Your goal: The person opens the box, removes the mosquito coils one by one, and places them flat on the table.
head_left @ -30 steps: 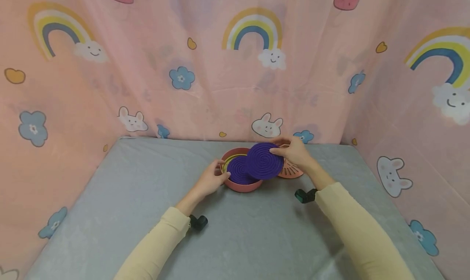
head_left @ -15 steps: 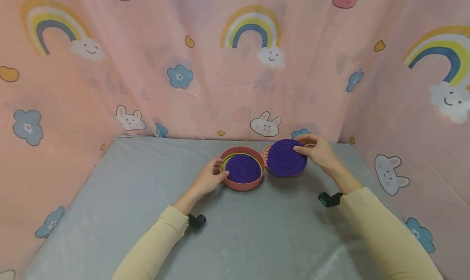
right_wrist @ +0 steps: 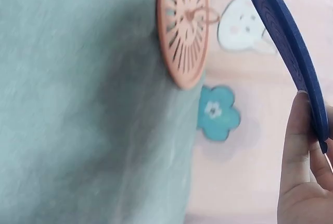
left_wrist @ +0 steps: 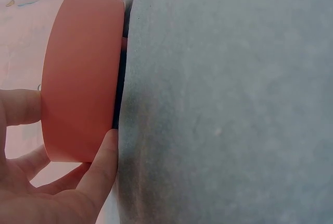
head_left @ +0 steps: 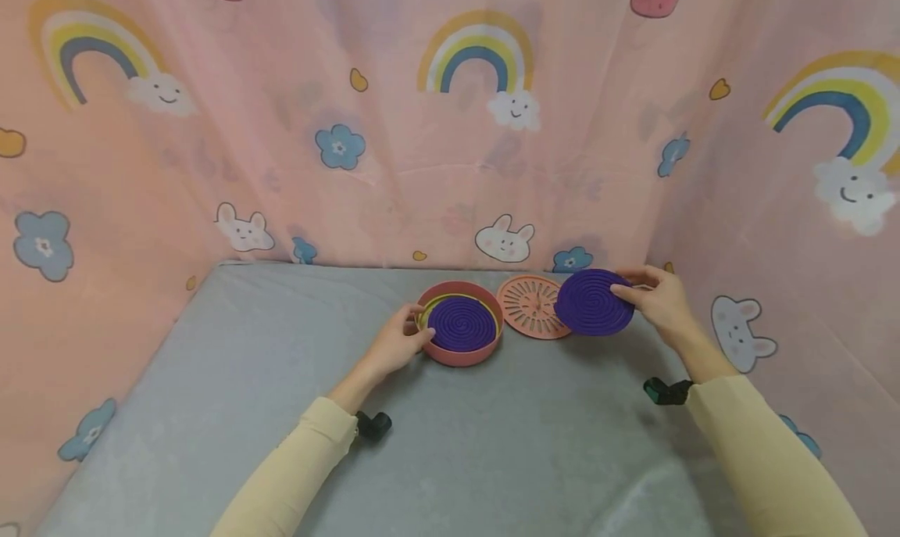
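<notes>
My right hand [head_left: 657, 306] pinches a purple mosquito coil [head_left: 594, 302] by its right edge, thumb on the near face. The coil is raised above the table and tilted, as the right wrist view shows. A second purple mosquito coil [head_left: 462, 323] lies inside a round coral mosquito coil holder [head_left: 461, 358], which has a yellow ring within. On the holder's left side, my left hand [head_left: 392, 341] grips its wall; in the left wrist view the fingers [left_wrist: 101, 169] press against the coral side [left_wrist: 83, 78]. The slotted coral lid [head_left: 519, 312] lies right of the holder, partly behind the raised coil.
Grey cloth [head_left: 492, 459] covers the table. A pink patterned curtain [head_left: 394, 209] stands close behind the holder and lid and at both sides. Small black cameras [head_left: 376, 426] sit at both wrists.
My right hand has carried the mosquito coil rightward from over the holder, past the lid. More of the lid and the coil in the holder now show. My left hand stays on the holder.
</notes>
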Demonstrator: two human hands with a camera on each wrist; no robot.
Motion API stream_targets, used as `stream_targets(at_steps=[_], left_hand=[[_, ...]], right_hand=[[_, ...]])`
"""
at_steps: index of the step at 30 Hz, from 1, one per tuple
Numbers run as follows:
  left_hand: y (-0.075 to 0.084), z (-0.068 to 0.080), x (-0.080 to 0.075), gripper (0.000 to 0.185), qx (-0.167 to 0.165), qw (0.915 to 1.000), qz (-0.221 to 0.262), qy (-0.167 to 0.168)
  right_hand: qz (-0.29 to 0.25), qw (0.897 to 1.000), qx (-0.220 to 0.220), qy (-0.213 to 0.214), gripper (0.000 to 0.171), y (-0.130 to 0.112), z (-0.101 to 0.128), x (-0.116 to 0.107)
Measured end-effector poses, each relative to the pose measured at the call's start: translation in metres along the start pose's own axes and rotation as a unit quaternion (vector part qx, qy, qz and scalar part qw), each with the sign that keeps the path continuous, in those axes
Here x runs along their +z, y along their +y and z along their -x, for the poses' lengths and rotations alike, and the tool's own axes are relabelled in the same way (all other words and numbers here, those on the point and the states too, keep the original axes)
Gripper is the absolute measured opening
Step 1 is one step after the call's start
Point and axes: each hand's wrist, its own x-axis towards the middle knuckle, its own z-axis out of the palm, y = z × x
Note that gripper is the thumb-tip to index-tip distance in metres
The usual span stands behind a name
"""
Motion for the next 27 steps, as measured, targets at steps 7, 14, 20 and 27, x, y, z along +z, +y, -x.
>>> stream_targets(at_steps=[7,14,20,27], left_hand=[[-0.001,0.001,0.0,0.05,-0.001,1.0,-0.005,0.001],[0.0,0.002,0.0,0.049,0.003,1.0,-0.002,0.001],[0.0,0.002,0.0,0.049,0.011,0.9999,-0.003,0.003],[-0.001,0.002,0.0,0.049,0.009,0.9999,-0.005,0.005]], right_hand=[[0.009,0.999,0.043,0.022,0.055,0.025,0.0,-0.012],[0.035,0.998,0.06,0.014,0.057,0.05,0.002,-0.02],[0.069,0.995,0.078,0.001,0.061,0.07,0.001,-0.021],[0.081,0.994,0.068,-0.012,0.056,0.087,0.003,-0.016]])
